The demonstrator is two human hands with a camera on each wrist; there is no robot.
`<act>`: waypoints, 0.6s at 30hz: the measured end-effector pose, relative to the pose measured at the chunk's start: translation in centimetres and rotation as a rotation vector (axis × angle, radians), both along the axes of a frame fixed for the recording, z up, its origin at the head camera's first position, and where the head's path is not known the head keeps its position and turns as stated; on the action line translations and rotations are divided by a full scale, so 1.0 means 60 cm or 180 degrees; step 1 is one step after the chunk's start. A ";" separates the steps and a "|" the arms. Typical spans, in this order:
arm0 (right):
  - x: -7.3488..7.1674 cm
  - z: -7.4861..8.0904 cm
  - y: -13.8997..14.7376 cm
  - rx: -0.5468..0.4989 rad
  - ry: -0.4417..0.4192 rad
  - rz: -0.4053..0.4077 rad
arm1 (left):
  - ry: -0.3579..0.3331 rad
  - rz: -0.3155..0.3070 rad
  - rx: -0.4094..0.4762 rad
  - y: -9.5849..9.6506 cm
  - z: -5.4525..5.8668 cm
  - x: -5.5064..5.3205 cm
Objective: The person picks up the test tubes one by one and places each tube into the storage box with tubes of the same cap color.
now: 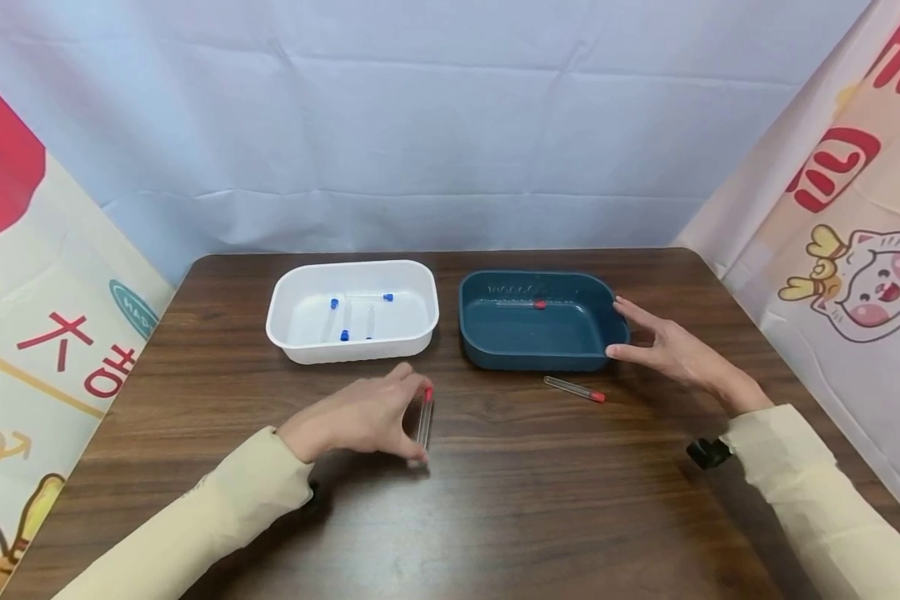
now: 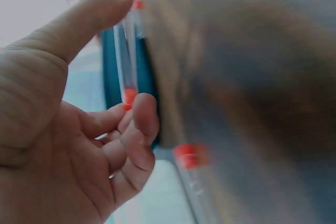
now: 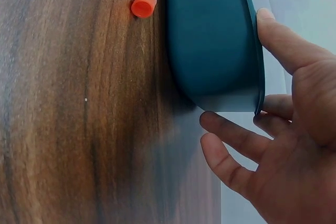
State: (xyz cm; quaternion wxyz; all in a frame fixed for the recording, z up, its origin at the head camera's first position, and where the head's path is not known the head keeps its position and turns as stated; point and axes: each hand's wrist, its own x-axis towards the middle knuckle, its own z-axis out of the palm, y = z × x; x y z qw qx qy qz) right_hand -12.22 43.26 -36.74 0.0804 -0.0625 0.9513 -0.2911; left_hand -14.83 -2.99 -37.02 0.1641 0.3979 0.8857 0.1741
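My left hand (image 1: pixel 371 412) pinches a clear test tube with a red cap (image 1: pixel 424 421) above the table, thumb at one end and fingertips at the capped end. In the left wrist view this test tube (image 2: pixel 126 61) stands out against the blurred surroundings. My right hand (image 1: pixel 675 354) touches the right end of the dark teal bin (image 1: pixel 536 363) with spread, fairly straight fingers. One red-capped tube (image 1: pixel 520 305) lies inside that bin. Another red-capped tube (image 1: pixel 573 389) lies on the table before it. A further blurred red-capped tube (image 2: pixel 194 169) shows low in the left wrist view.
Left of the teal bin stands a white bin (image 1: pixel 363 351) holding several blue-capped tubes (image 1: pixel 367 297). Both bins are near the back of the brown wooden table (image 1: pixel 525 517). A pale cloth (image 1: pixel 450 150) hangs behind, with printed cloths at both sides.
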 end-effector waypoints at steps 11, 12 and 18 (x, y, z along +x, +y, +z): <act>0.002 0.004 -0.002 0.0027 0.0010 -0.0014 | 0.0035 0.0173 0.0314 0.053 0.064 -0.056; 0.002 0.005 -0.003 0.0037 0.0006 -0.0020 | 0.0060 0.0180 0.0318 0.058 0.066 -0.060; 0.002 0.005 -0.001 0.0053 0.0003 -0.0033 | 0.0139 0.0259 0.0316 0.085 0.076 -0.082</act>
